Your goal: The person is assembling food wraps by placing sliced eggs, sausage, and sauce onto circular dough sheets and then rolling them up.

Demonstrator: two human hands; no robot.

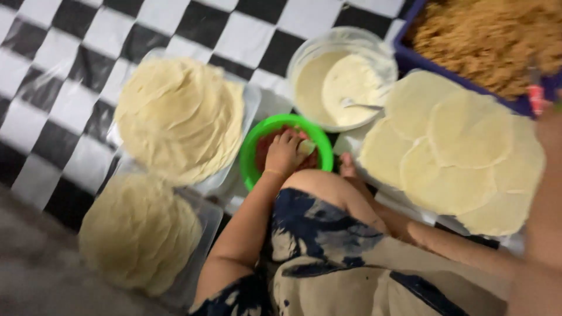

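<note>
My left hand (284, 153) reaches down into a green bowl (253, 153) of red sauce. Its fingers are curled around a small pale thing (306, 146) at the bowl's right side. My right arm runs up the right edge of the view, badly blurred. My right hand (550, 126) is near the blue tub's (410, 58) corner, beside a small red object (535, 99); its fingers cannot be made out. My knee, in blue and beige patterned cloth (328, 234), lies just below the bowl.
A clear bowl (304, 55) of white batter with a spoon (360, 106) stands behind the green bowl. Thin round wrappers lie in a stack (181, 114), on a tray (140, 231), and spread out at the right (462, 152). The blue tub holds brown shredded filling (486, 35). The floor covering (76, 52) is black-and-white checked.
</note>
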